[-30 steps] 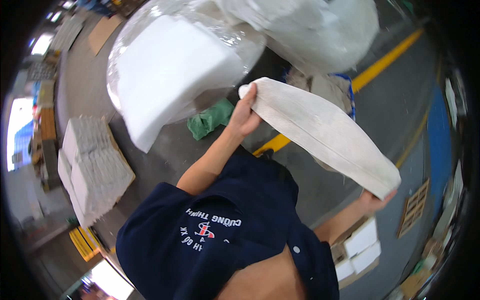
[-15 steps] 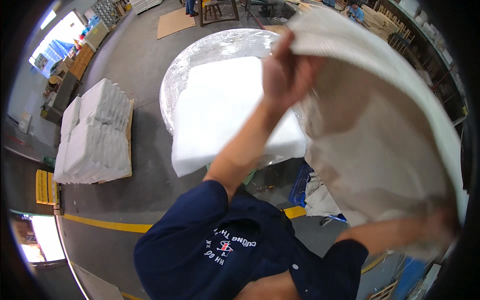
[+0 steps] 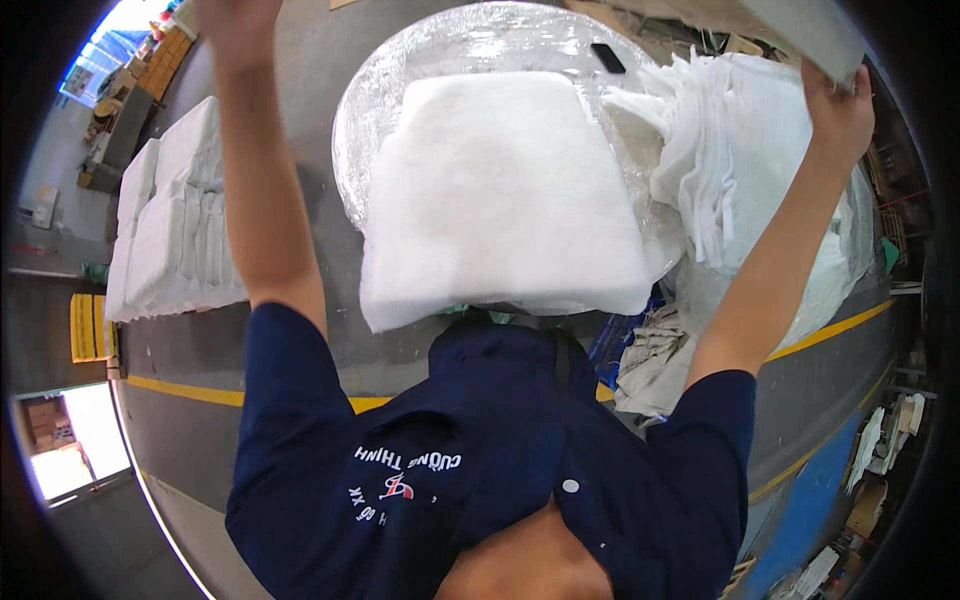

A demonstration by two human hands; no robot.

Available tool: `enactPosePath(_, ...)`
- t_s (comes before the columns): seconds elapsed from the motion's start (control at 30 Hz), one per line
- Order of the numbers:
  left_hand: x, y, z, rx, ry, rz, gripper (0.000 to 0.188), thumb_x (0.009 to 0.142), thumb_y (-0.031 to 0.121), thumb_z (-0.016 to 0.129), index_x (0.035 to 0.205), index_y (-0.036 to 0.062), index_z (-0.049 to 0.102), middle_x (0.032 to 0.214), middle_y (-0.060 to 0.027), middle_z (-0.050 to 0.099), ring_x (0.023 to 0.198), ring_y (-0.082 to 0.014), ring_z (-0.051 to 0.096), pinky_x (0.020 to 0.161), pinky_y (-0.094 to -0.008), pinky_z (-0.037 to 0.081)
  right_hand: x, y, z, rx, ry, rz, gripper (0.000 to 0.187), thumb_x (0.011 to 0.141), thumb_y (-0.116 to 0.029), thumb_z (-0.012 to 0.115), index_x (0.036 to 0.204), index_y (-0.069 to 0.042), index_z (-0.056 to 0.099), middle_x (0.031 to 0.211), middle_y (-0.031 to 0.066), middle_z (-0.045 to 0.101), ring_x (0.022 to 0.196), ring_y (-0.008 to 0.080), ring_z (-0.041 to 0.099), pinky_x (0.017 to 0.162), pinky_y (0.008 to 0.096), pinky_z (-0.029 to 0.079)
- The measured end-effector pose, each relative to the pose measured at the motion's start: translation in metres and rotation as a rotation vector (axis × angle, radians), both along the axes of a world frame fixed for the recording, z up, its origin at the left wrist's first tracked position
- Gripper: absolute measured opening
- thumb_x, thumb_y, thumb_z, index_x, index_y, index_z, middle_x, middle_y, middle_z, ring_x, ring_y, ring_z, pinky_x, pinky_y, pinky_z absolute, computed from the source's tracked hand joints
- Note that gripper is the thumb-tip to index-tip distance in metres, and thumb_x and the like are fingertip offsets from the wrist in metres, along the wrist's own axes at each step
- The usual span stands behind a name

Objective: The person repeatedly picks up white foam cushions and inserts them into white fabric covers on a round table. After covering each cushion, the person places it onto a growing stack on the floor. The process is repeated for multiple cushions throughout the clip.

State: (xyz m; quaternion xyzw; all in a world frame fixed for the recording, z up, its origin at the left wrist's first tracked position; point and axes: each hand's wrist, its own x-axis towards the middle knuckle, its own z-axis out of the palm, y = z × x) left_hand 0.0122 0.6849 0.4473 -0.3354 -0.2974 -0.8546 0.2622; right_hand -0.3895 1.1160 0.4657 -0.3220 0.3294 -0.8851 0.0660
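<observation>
Doorway [image 3: 98, 430], bright, at lower far left; yellow panel [image 3: 93, 327] with dark stripes just above it in view. Next rightward, stack of white pads [image 3: 165, 225] in two columns, standing near the floor's yellow line [image 3: 185, 391]. Left hand [image 3: 238, 18] at top edge, forearm raised, partly out of frame and blurred; cannot tell whether its fingers are apart or closed on anything. Centre: round worktop [image 3: 362, 125], film-wrapped. Thick white pad [image 3: 510, 190] lies flat on it, near edge bowed and overhanging toward the wearer's navy shirt [image 3: 330, 480]. Small black flat object [image 3: 607, 58] rests on the worktop beyond the pad's far right corner, apart from it. Lower right of the pad, blue crate [image 3: 612, 345] with crumpled beige cloth [image 3: 655, 358] beside or over it; exact contact unclear. Further right, heap of white sheets [image 3: 745, 150], layers ragged at their left ends. Above the heap, off-white fabric [image 3: 800, 25] held aloft, running out past the top edge. Right hand [image 3: 842, 112] at upper right, clamped on the fabric's near corner, arm outstretched.
</observation>
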Motion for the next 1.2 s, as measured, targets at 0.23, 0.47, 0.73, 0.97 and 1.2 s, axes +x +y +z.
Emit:
enactPosePath(0.23,0.154,0.143,-0.213,0.318,-0.462,0.550,0.041,0.105,0.020,0.041,0.135,-0.0092,0.043,0.141,-0.0210,0.050,0.128,-0.0297,0.052,0.105,-0.0409,0.049,0.081,0.116,-0.255,0.370,-0.531,0.254,0.041,0.103,-0.035,0.048,0.130,-0.005,0.055,0.127,0.0088,0.063,0.111,0.0191,0.063,0.088,0.0360,0.056)
enactPosePath(0.47,0.181,0.243,-0.329,0.115,-1.732,1.001,0.030,0.104,0.024,0.052,0.119,-0.0001,0.062,0.100,-0.0062,0.070,0.080,-0.0109,0.067,0.061,-0.0238,0.053,0.154,0.151,-0.384,0.970,-0.612,0.221,0.032,0.103,-0.024,0.054,0.126,-0.001,0.057,0.112,0.0049,0.068,0.096,0.0116,0.065,0.080,0.0301,0.055)
enactPosePath(0.73,0.199,0.227,-0.357,-0.038,-1.888,1.103,0.022,0.102,0.024,0.056,0.093,0.0039,0.060,0.073,0.0033,0.059,0.062,-0.0036,0.049,0.054,-0.0238,0.038,0.159,0.146,-0.437,1.153,-0.558,0.233,0.027,0.102,-0.014,0.054,0.125,0.000,0.057,0.106,0.0027,0.068,0.088,0.0082,0.061,0.073,0.0237,0.047)
enactPosePath(0.97,0.196,0.215,-0.409,-0.375,-1.877,1.241,0.019,0.099,0.014,0.055,0.088,-0.0002,0.060,0.072,0.0031,0.053,0.067,-0.0048,0.045,0.059,-0.0246,0.038,0.155,0.123,-0.437,1.438,-0.111,0.090,0.016,0.092,-0.007,0.059,0.103,0.004,0.065,0.092,0.0047,0.070,0.084,0.0098,0.061,0.074,0.0259,0.048)
enactPosePath(1.2,0.189,0.096,-0.371,-0.458,-1.942,0.926,0.019,0.100,0.017,0.053,0.106,0.0006,0.062,0.083,-0.0020,0.062,0.070,-0.0089,0.054,0.065,-0.0243,0.045,0.086,0.091,-0.400,1.820,0.476,-0.070,0.019,0.092,-0.012,0.060,0.105,0.000,0.067,0.091,0.0139,0.070,0.080,0.0256,0.065,0.074,0.0339,0.051)
